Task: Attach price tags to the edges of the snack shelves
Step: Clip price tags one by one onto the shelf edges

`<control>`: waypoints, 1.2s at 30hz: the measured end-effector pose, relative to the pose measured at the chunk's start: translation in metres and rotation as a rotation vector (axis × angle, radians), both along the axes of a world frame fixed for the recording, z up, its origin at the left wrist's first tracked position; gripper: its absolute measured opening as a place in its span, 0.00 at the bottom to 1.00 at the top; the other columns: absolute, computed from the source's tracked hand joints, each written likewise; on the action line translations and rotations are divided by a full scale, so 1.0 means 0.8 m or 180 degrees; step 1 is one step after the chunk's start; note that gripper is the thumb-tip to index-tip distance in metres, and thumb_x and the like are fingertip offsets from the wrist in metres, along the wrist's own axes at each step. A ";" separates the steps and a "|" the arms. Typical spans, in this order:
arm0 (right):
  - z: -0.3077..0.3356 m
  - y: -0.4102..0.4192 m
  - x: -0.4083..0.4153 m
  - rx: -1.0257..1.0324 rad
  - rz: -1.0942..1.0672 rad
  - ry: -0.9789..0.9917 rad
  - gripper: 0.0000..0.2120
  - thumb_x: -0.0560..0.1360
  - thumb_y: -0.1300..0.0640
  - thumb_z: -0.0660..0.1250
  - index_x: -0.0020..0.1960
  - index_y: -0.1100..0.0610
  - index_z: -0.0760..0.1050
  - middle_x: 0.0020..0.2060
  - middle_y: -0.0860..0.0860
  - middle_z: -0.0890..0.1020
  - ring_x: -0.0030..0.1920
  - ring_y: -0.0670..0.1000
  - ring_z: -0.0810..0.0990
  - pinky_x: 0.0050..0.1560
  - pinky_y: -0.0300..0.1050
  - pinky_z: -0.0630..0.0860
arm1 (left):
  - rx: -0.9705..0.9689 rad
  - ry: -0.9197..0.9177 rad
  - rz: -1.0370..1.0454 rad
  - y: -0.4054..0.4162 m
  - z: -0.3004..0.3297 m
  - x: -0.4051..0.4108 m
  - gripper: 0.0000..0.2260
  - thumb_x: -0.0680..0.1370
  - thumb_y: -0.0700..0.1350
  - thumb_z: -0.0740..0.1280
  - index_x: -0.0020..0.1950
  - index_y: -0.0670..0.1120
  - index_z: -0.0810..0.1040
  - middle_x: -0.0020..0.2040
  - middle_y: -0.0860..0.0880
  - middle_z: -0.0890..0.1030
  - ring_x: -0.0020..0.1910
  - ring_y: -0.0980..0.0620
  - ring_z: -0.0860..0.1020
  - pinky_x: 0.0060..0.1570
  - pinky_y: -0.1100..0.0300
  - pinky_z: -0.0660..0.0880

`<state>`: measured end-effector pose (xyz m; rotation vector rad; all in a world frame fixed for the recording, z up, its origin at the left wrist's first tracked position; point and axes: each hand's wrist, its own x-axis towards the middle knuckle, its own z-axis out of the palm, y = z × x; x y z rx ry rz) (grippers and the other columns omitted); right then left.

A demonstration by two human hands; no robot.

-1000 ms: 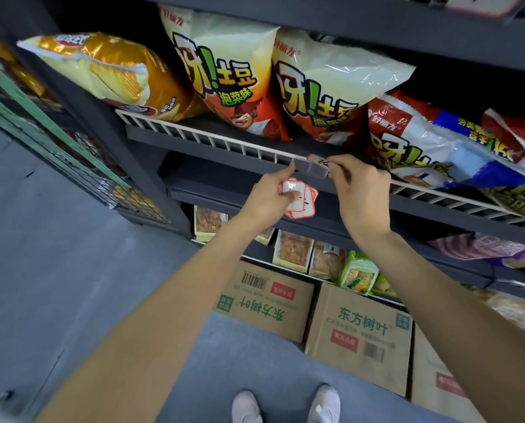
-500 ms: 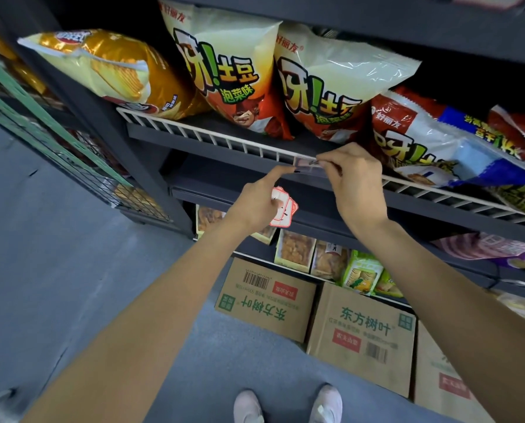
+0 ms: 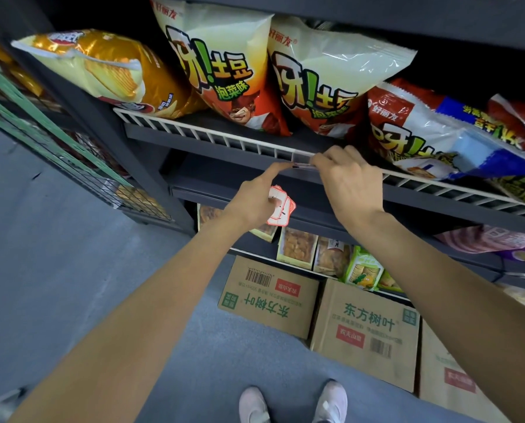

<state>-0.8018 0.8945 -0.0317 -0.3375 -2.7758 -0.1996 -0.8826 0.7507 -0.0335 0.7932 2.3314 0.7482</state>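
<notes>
A dark snack shelf has a white wire rail (image 3: 212,137) along its front edge. A small clear price tag holder (image 3: 301,166) sits at that rail. My right hand (image 3: 351,186) pinches its right end from above. My left hand (image 3: 259,199) keeps a small stack of red-edged white price tags (image 3: 281,209) under its lower fingers, while its index finger stretches up and touches the holder's left end. How far the holder grips the rail is hidden by my fingers.
Large chip bags (image 3: 221,65) fill the shelf above the rail. Below are lower dark shelves with small snack packs (image 3: 298,247) and brown cartons (image 3: 270,296) on the grey floor. A green wire rack (image 3: 50,141) stands at the left. My white shoes (image 3: 294,403) show at the bottom.
Both hands rose slightly and brought the clear holder up onto the white wire rail. My left index finger now reaches straight to the holder's left end; the tag stack stays in that hand.
</notes>
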 end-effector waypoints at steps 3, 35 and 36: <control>-0.001 -0.003 0.003 -0.0001 -0.0063 -0.0023 0.14 0.57 0.74 0.73 0.40 0.61 0.79 0.39 0.56 0.78 0.36 0.57 0.76 0.22 0.38 0.62 | 0.0019 -0.0015 0.0001 0.000 0.000 -0.001 0.32 0.77 0.31 0.58 0.73 0.60 0.57 0.62 0.39 0.75 0.29 0.53 0.70 0.24 0.66 0.65; 0.019 -0.015 0.041 -0.4147 -0.0489 -0.0401 0.26 0.78 0.53 0.63 0.74 0.54 0.60 0.51 0.49 0.78 0.51 0.47 0.75 0.55 0.43 0.74 | 0.1216 -0.0801 0.1183 0.007 0.016 0.030 0.09 0.78 0.37 0.64 0.57 0.40 0.76 0.53 0.43 0.79 0.54 0.47 0.79 0.54 0.56 0.76; 0.024 -0.015 0.046 -0.4593 -0.0575 -0.0212 0.20 0.78 0.54 0.62 0.70 0.55 0.67 0.49 0.48 0.79 0.50 0.46 0.77 0.50 0.41 0.76 | 0.1274 -0.0914 0.1171 0.009 0.018 0.037 0.09 0.78 0.37 0.64 0.57 0.40 0.75 0.53 0.43 0.79 0.53 0.47 0.79 0.53 0.56 0.77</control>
